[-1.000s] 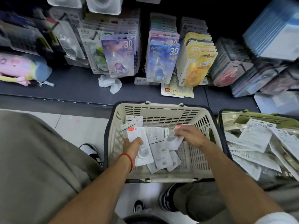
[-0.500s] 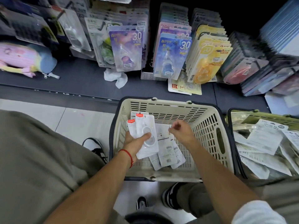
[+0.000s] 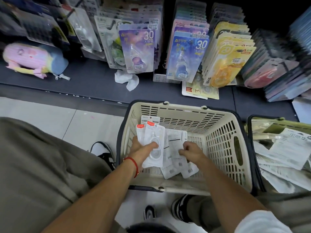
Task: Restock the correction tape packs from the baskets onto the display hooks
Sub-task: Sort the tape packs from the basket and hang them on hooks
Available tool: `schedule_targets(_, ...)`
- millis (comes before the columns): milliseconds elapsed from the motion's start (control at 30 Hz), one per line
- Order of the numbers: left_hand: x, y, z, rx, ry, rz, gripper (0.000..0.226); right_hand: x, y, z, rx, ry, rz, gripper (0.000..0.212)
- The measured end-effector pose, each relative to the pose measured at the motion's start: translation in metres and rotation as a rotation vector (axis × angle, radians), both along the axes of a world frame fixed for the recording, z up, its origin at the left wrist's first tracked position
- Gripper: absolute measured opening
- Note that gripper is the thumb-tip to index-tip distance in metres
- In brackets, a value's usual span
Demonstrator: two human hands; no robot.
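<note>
A cream plastic basket point(image 3: 225, 137) stands on the floor before me, with several white correction tape packs point(image 3: 175, 170) lying on its bottom. My left hand point(image 3: 143, 147), a red string at its wrist, grips a small stack of white packs point(image 3: 154, 133) upright inside the basket's left side. My right hand point(image 3: 190, 151) reaches down into the basket's middle, its fingers curled on a pack point(image 3: 175, 142) lying face down there. Above the shelf hang rows of correction tape packs on display hooks: purple point(image 3: 137, 49), blue point(image 3: 186, 56) and yellow point(image 3: 227, 64).
A second, green basket point(image 3: 269, 121) full of white packs sits at the right. On the dark shelf base lie a crumpled white tissue point(image 3: 127, 79), a plush pencil case point(image 3: 32, 60) and a loose card point(image 3: 200, 90). My knees and shoes flank the baskets.
My right hand passed a pack to the stack in my left hand, then dropped back down onto the packs at the basket's bottom. The camera moved closer to the shelf.
</note>
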State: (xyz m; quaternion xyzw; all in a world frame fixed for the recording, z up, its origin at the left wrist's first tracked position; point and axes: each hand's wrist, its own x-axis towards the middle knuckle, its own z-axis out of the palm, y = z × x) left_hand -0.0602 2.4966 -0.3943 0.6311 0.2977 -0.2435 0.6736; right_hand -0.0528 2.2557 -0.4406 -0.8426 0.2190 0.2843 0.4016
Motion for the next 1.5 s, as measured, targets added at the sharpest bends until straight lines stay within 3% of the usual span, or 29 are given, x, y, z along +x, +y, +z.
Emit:
schedule_targets(167, 0.001, -0.017, 0.011, 0.075, -0.203, -0.007, 0.065, 0.010, 0.014, 0.061, 0.229, -0.230, -0.119, 0.017)
schedule_targets(333, 0.010, -0.027, 0.043, -0.053, -0.342, 0.042, 0.067, 0.014, 0.037, 0.117, 0.421, -0.430, -0.049, 0.022)
schedule_targets(433, 0.015, -0.024, 0.067, -0.141, -0.431, 0.091, 0.064, 0.020, 0.042, 0.145, 0.490, -0.527, -0.080, 0.011)
schedule_targets(633, 0.029, -0.013, 0.122, -0.232, -0.582, 0.112, 0.070, 0.047, 0.049, 0.195, 0.413, -0.608, -0.003, 0.073)
schedule_targets(700, 0.039, -0.011, 0.144, -0.244, -0.633, 0.113, 0.075, 0.058, 0.048, 0.219, 0.429, -0.560, -0.023, 0.082)
schedule_targets(800, 0.065, -0.009, 0.179, -0.219, -0.717, 0.064, 0.073, 0.080, 0.044, 0.255, 0.443, -0.513, 0.049, 0.071)
schedule_targets(1133, 0.141, 0.029, 0.294, 0.075, -1.055, -0.168, 0.071, 0.125, 0.048, 0.361, 0.485, -0.829, 0.157, 0.059)
schedule_targets(1267, 0.151, 0.048, 0.300, 0.144, -1.097, -0.037, 0.061, 0.138, 0.056, 0.374, 0.414, -1.014, 0.091, 0.040)
schedule_targets(1500, 0.153, 0.068, 0.301, 0.193, -1.161, 0.178, 0.063, 0.161, 0.072, 0.382, 0.414, -1.083, 0.024, 0.028)
